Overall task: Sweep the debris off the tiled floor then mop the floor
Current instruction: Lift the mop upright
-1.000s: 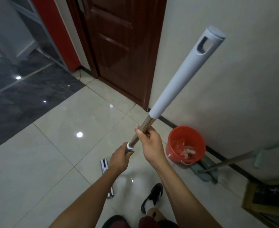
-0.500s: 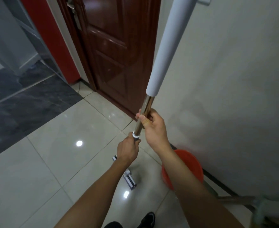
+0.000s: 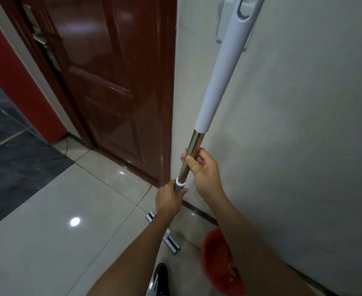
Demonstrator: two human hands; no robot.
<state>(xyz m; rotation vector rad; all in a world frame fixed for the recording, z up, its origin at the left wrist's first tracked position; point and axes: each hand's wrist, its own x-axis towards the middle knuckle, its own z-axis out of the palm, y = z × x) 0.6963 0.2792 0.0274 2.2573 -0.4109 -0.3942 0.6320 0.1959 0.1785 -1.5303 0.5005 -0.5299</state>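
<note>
Both forearms extended forward. Right hand curled round chrome section of long white-sleeved metal mop handle; left hand clenched round grey collar just below.

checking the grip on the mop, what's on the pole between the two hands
In the head view, a white collar rings the pole just above the left hand; above it, bare shiny metal tube runs up to the right hand.

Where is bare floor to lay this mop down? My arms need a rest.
Free: the pale glossy floor tiles, bordered by the dark grey tiles, the brown wooden door and the flat mop head. Crowded: along the white wall, where the orange plastic bucket and black shoe sit.
</note>
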